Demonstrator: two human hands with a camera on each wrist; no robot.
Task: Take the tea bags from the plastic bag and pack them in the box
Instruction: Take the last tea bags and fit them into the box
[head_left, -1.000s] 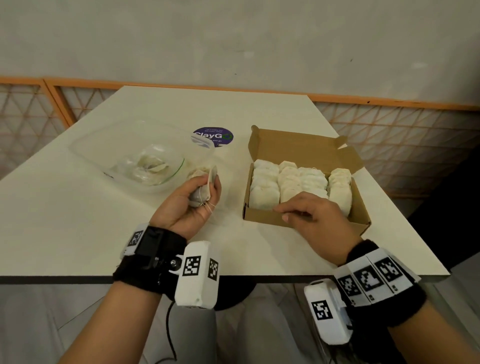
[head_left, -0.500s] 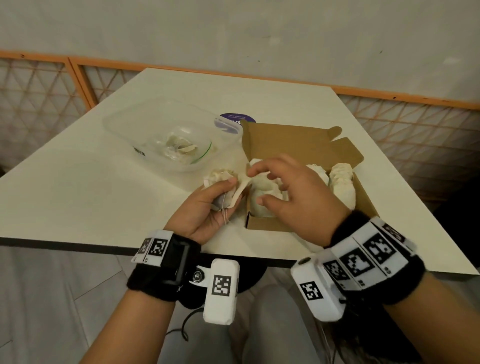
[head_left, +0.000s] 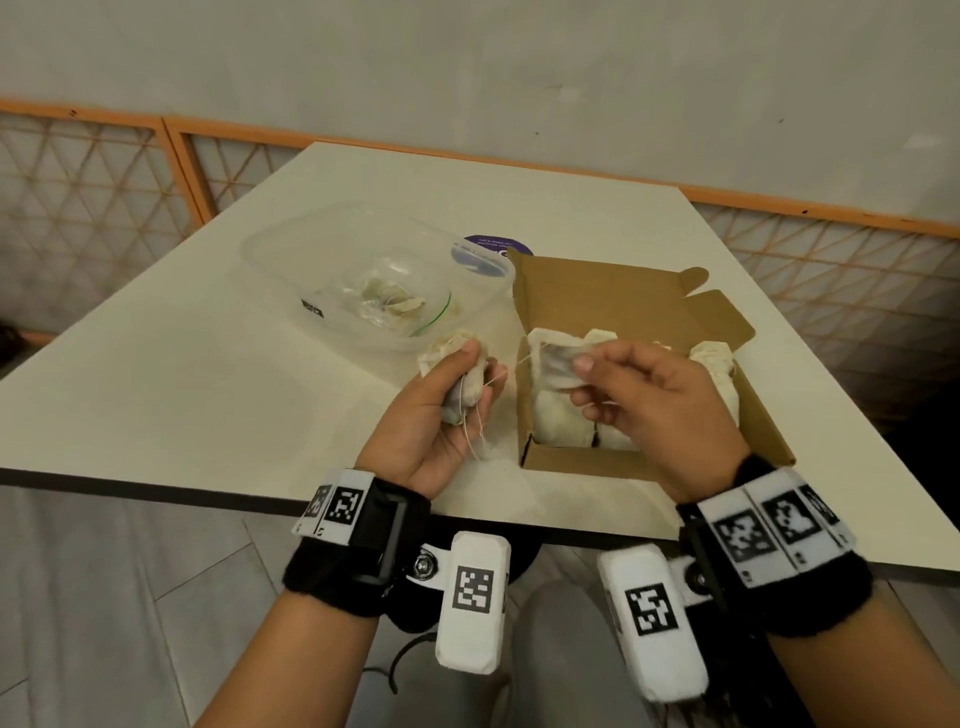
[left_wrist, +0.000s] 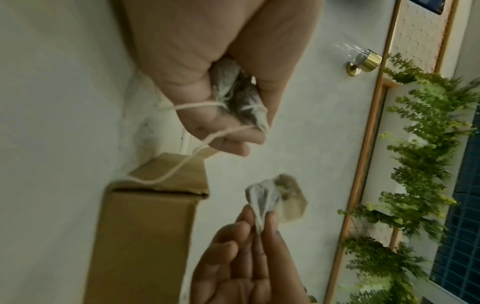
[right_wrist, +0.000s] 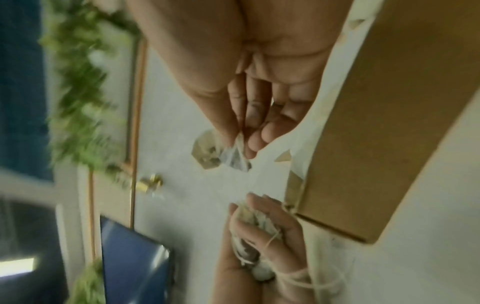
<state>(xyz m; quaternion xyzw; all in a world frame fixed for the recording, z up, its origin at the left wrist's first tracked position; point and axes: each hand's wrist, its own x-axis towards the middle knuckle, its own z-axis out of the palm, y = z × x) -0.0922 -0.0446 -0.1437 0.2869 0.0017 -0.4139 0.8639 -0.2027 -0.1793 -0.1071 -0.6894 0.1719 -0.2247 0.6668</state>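
While the left hand (head_left: 441, 415) is clutching a bunch of tea bags (head_left: 457, 376) beside the box (head_left: 571, 457), the right hand (head_left: 644, 410), having just pulled one tea bag (head_left: 558, 361) free, is pinching its soft, crumpled paper above the cardboard box, ready for packing. More are lying in the clear plastic bag (head_left: 374, 306).

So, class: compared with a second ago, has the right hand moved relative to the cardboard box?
Yes. The right hand has risen off the cardboard box's near edge and now pinches a tea bag above its left side.
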